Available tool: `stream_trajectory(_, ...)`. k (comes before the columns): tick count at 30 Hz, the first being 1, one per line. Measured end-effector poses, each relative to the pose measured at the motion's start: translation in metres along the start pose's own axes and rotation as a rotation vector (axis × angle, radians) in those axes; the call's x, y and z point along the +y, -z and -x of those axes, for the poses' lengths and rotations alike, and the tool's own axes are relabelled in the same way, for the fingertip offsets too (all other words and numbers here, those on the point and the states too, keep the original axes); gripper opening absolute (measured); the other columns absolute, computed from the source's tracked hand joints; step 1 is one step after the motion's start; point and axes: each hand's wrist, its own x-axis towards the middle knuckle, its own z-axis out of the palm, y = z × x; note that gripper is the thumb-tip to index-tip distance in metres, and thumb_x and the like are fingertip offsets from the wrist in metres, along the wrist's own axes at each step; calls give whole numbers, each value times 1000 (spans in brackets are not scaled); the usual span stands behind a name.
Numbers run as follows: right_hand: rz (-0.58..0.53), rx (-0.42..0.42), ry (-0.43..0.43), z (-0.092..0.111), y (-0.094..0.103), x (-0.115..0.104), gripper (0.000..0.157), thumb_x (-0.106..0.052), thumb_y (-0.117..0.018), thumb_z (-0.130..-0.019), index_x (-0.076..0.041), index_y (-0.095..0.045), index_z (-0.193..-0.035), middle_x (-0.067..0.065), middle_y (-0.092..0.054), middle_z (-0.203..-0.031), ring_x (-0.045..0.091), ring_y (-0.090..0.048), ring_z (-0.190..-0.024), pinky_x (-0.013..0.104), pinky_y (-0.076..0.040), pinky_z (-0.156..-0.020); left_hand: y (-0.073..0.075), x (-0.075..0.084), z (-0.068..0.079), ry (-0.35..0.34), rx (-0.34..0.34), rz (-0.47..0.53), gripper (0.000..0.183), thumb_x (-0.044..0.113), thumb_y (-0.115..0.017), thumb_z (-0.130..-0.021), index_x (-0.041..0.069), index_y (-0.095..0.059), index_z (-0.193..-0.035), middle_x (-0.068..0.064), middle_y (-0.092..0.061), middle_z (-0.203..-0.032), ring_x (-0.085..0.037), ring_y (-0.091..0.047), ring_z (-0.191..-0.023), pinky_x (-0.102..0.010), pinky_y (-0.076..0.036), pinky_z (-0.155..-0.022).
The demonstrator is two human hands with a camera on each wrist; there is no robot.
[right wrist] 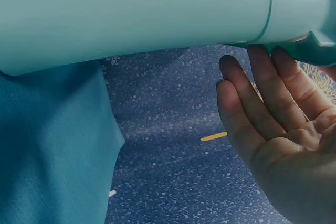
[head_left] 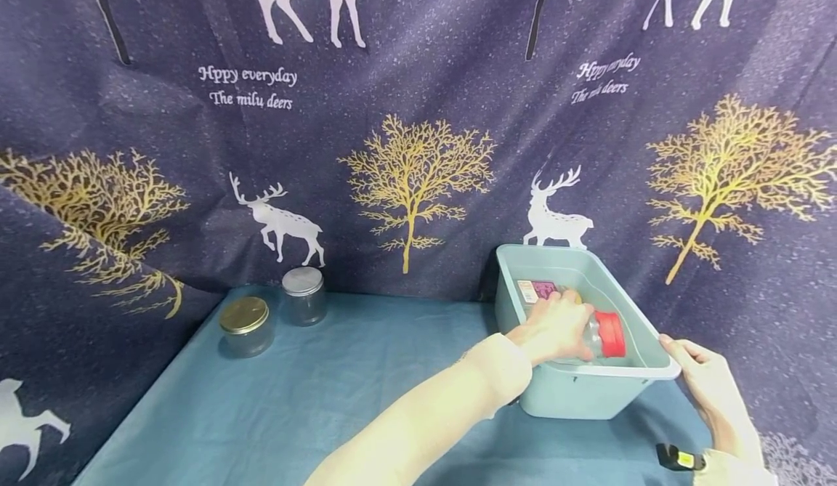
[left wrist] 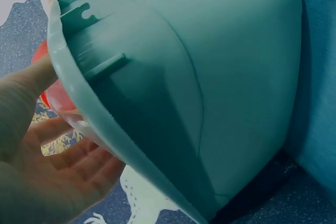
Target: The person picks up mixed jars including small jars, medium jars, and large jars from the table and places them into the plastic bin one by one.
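A pale green plastic bin [head_left: 575, 391] stands on the right part of the table. My left hand [head_left: 556, 322] reaches down inside it and grips a clear jar with a red lid [head_left: 611, 334], which lies tilted near the bin's front end. In the left wrist view the red lid [left wrist: 59, 97] shows past the bin's rim, beside the fingers. My right hand [head_left: 713, 381] holds the bin's front right corner, thumb on the rim. Seen from the right wrist, its fingers [right wrist: 278, 90] reach up under that rim.
A box with a purple and white label [head_left: 536, 290] lies in the bin. Two clear jars, one with a gold lid [head_left: 245, 315] and one with a silver lid [head_left: 303, 281], stand at the table's back left. A patterned cloth [head_left: 418, 79] hangs behind the blue-covered table [head_left: 366, 370].
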Motion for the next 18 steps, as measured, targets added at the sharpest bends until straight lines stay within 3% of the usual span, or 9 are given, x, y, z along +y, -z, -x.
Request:
stream_trajectory(4,9,-3,0,-1,0,1,26,-27,-59,-99,-22,-74,-79,-16,-65,-69,1,-54,-66,17,-44,-57,-1,-2,2,-8,17,-11,53,52,-80,-73,34,-65,-121,10,-54,-107,-9,-52,-90,-28,-45,-69)
stream_trajectory(9,24,-2,2,-1,0,2,27,-28,-59,-99,-18,-74,-79,-16,-65,-69,1,-54,-67,17,-43,-58,-1,-7,1,-22,43,-4,51,52,-74,-81,33,-63,-127,11,-56,-118,-8,-53,-102,-28,-46,-82)
stream_trajectory(13,21,-1,4,-1,-1,1,28,-27,-59,-99,-18,-74,-78,-15,-64,-68,1,-54,-66,18,-43,-57,0,-15,3,-22,64,29,49,53,-68,-86,34,-62,-130,12,-57,-123,-7,-52,-112,-26,-42,-92)
stream_trajectory(18,6,6,-14,0,-2,0,28,-27,-60,-99,-19,-73,-76,-15,-64,-67,2,-54,-64,19,-44,-55,-2,-26,8,-20,96,97,46,50,-66,-88,34,-62,-131,11,-57,-125,-8,-50,-113,-29,-41,-91)
